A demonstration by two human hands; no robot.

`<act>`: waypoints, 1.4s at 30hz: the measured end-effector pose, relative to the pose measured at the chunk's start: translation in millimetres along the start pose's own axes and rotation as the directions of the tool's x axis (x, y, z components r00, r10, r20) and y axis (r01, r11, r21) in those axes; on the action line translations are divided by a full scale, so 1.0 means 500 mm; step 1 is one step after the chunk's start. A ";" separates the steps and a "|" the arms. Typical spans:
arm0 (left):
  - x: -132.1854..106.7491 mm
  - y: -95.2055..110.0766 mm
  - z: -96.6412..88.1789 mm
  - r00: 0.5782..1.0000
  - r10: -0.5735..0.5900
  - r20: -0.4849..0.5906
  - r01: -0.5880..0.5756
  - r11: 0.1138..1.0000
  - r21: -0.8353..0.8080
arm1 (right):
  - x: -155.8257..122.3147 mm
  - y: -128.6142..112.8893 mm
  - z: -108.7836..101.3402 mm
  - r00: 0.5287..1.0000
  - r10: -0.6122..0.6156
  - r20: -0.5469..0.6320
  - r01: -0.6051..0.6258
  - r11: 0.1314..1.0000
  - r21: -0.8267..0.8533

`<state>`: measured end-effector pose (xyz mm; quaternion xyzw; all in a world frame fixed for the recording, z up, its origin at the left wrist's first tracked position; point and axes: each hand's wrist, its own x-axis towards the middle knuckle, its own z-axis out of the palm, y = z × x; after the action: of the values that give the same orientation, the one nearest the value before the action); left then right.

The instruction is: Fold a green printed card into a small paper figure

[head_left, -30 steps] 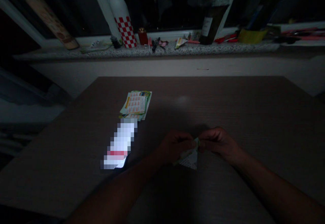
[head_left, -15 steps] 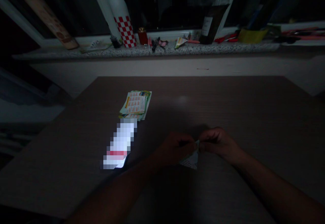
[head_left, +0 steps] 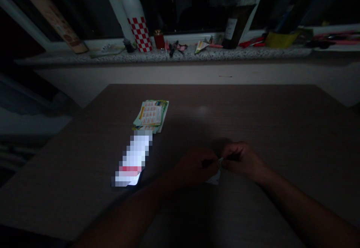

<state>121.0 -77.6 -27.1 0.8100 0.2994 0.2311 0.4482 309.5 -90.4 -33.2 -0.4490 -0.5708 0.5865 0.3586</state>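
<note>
A small piece of folded paper, pale with faint print, is pinched between my two hands above the table. My left hand grips it from the left and covers much of it. With thumb and forefinger, my right hand pinches its upper right corner. The fingertips of both hands nearly meet there. Dim light hides the paper's exact folds. To the left lies a phone with a lit, blurred-out screen. Just beyond it is a stack of printed paper cards, green, white and orange.
The brown table ends at a wall below a granite sill. Along the sill stand a white bottle with red checks, a small red jar, a dark labelled bottle, a paper cone and a yellow holder.
My left hand has shifted slightly right over the paper, so less of it shows. Its top corner looks more bent between my fingertips. Phone and cards stay put.
</note>
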 end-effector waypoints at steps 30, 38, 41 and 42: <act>-0.005 0.005 -0.001 0.994 -0.099 0.052 0.108 0.974 -0.202 | -0.011 -0.004 0.007 0.948 -0.318 0.013 0.306 0.897 -0.318; -0.005 0.005 -0.007 0.998 0.009 0.065 -0.007 0.999 -0.034 | -0.013 -0.001 0.003 0.930 -0.367 0.014 0.340 0.847 -0.410; -0.005 0.006 -0.005 0.996 0.046 0.078 -0.047 0.999 0.018 | -0.014 -0.005 0.005 0.929 -0.369 0.022 0.347 0.848 -0.400; -0.004 0.007 -0.005 0.995 0.054 0.083 -0.057 0.998 0.033 | -0.015 -0.006 0.006 0.929 -0.369 0.023 0.348 0.850 -0.395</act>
<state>118.9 -79.1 -23.4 0.8346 0.2621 0.2047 0.4391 308.9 -98.0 -29.6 -0.4128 -0.7403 0.3708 0.3795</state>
